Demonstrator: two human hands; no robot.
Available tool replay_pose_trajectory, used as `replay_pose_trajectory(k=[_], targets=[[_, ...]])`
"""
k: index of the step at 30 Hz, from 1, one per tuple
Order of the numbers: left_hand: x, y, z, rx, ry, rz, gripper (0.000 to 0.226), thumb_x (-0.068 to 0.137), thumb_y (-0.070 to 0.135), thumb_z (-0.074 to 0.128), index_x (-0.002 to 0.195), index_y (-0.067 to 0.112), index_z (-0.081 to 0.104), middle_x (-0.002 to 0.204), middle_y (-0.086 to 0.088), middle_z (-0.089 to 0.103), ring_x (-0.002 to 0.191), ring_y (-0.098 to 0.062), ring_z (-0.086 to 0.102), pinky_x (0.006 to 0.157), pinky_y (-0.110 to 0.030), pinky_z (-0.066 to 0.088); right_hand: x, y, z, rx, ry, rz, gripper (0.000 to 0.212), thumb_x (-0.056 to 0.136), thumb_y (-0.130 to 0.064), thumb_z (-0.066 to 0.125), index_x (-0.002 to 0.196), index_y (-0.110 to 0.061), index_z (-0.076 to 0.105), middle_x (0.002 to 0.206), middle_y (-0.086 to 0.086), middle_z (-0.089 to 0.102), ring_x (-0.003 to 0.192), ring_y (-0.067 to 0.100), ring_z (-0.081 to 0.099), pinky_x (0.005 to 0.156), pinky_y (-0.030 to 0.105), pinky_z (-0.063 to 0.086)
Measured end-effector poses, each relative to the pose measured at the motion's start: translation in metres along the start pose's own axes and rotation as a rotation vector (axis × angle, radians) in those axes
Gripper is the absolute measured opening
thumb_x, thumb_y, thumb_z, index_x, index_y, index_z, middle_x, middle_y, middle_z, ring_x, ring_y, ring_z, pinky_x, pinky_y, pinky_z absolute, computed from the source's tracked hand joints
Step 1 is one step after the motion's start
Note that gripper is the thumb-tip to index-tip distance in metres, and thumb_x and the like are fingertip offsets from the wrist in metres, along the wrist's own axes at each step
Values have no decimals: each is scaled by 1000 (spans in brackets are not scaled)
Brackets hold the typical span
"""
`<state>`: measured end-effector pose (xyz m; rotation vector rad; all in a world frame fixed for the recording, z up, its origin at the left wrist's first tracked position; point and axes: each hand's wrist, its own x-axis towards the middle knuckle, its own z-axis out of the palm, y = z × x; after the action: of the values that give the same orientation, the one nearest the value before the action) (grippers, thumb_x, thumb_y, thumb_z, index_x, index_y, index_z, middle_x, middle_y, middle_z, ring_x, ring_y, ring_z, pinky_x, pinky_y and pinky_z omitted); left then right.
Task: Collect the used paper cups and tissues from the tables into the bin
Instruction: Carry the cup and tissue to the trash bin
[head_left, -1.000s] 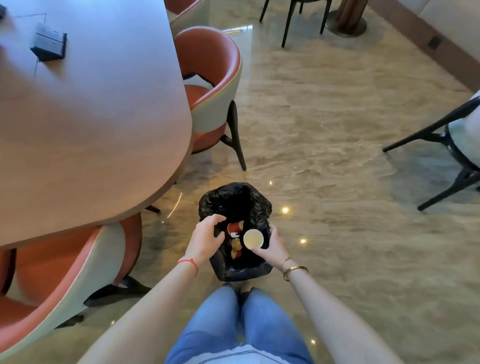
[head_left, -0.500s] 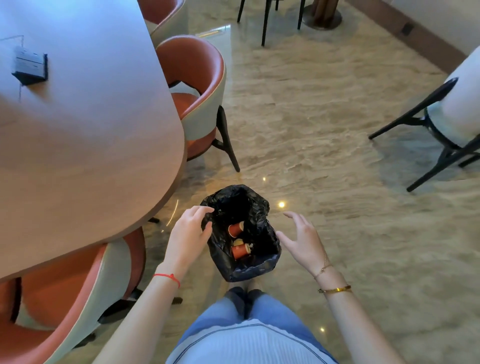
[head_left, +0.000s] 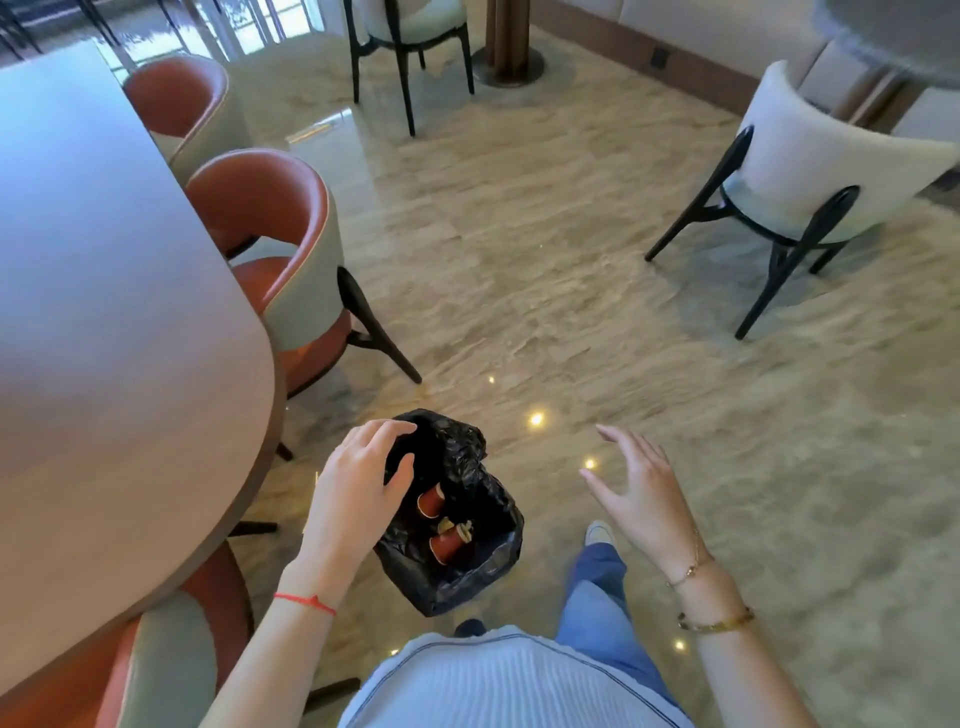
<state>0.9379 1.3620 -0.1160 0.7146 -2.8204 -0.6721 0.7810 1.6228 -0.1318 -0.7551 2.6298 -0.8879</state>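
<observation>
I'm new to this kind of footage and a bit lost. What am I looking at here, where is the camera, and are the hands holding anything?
There is no machine here. A person wears one wide-angle camera on the head, so you look forward and down over their own arms and jeans. The left hand, with a red string at the wrist, rests on the rim of a bin lined with a black bag that stands on the shiny marble floor; whether the fingers actually pinch the bag is hard to tell. The right hand, wearing gold bracelets, is open in the air beside the bin and holds nothing. Inside the bag lie two red paper cups on their sides, with a small crumpled scrap by the nearer one. At the left is a long wooden table with orange chairs tucked along it. A white chair stands at the right.
</observation>
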Motion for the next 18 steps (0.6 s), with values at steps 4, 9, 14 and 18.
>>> replay_pose_trajectory(k=[4,9,14,18], targets=[[38,48,16,-12,5,33,26,91,24,62,117,22,62,116,6,63,105,-15,59,87,-32,52,21,40,-39,-3,33,36,50,85,-30,67,130,-15,51,128,-1,56,123,18,46,102,20,30],[84,124,50,-85,45,-6,26,90,24,63,116,24,62,118,7,62,98,-14,62,87,-34,51,61,98,-108,-53,50,23,49,84,-26,69,129,-13,53,124,2,58,119,21,48,101,21,31],[124,190,81,-129,83,-52,26,90,27,62,116,27,61,118,9,61,93,-17,64,83,-33,53,106,150,-167,-90,31,3,49,86,-27,67,130,-12,52,126,2,58,121,20,46,101,23,32],[156,225,101,-114,85,-65,26,90,26,63,115,25,63,115,7,62,107,-16,59,89,-32,48,146,179,-196,-91,22,-15,48,87,-30,65,131,-15,51,128,0,56,124,17,43,102,22,31]])
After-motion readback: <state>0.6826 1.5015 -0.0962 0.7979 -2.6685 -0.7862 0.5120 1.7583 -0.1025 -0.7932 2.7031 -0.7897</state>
